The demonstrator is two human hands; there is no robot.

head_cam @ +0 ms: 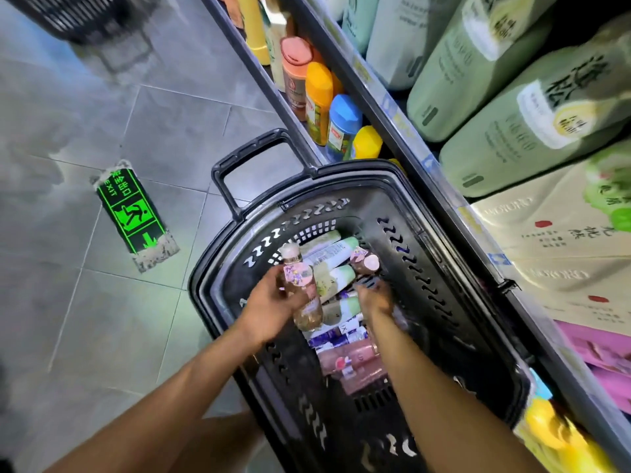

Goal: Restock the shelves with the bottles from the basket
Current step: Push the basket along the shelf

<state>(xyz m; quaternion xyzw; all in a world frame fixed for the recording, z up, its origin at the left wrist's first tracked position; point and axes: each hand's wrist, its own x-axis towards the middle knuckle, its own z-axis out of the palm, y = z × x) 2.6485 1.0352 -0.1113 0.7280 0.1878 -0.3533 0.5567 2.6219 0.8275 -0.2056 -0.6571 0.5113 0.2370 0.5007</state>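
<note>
A black plastic basket (444, 268) stands on the floor beside the shelves, with several bottles lying in it: white-and-green ones (336, 278), purple ones and pink ones (355, 367). My left hand (269, 308) grips a clear amber bottle with a pink floral label (304, 291), lifted above the pile. My right hand (374, 298) reaches down into the basket, fingers curled on a second pink-capped bottle (367, 262); the grip itself is partly hidden.
Shelves run along the right: a low one with orange, yellow and blue bottles (321, 97), a higher one with large green refill pouches (512, 138) and boxes. A green exit sticker (135, 216) marks the grey tiled floor. Another black basket (78, 15) stands top left.
</note>
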